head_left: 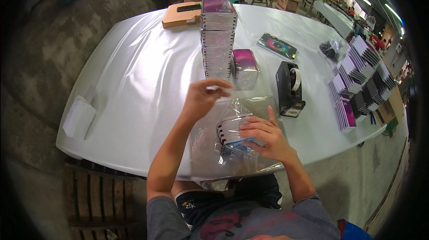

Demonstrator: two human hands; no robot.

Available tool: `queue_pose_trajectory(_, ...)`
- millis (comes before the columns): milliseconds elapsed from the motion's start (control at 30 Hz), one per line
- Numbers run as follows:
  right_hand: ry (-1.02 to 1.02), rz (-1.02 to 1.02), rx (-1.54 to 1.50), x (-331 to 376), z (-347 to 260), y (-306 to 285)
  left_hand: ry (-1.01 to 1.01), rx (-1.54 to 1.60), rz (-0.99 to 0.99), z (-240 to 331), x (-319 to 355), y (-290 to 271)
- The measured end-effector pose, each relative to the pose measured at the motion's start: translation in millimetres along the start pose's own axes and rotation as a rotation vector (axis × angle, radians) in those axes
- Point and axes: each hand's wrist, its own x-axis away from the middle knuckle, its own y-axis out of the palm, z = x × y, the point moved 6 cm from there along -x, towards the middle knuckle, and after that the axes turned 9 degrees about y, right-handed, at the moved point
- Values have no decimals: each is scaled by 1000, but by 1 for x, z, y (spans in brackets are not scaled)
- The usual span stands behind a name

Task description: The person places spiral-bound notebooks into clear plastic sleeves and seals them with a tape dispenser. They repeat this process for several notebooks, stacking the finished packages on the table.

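Hands work at the near edge of the white worktop (pixel 134 70). Left hand (pixel 201 99) is raised, its grip pinched shut on the upper edge of a clear plastic bag (pixel 232 150). Right hand (pixel 266 137) lies flat with fingers spread, its grip loosely open, pressing on a small stack of flat cases (pixel 230 130) that sits inside the bag, just left of the palm. Beyond the left hand stands a long row of matching cases (pixel 218 39), with a wrapped bundle (pixel 245 68) beside it. Black tape dispenser (pixel 289 89) stands beyond the right hand. Further case stacks (pixel 362 79) lie well to the right
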Motion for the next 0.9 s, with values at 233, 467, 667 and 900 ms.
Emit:
queue_pose_trajectory(233, 3, 27, 18, 2, -2, -2, 706, -612, -225, 69, 53, 14)
queue_pose_trajectory(467, -4, 11, 15, 3, -3, 0, 528, -1002, -512, 29, 90, 22)
queue_pose_trajectory(667, 32, -43, 40, 5, -6, -3, 567, -982, -535, 34, 90, 27)
queue_pose_trajectory(900, 145, -99, -216, 5, -3, -14, 455, -850, -511, 28, 87, 26)
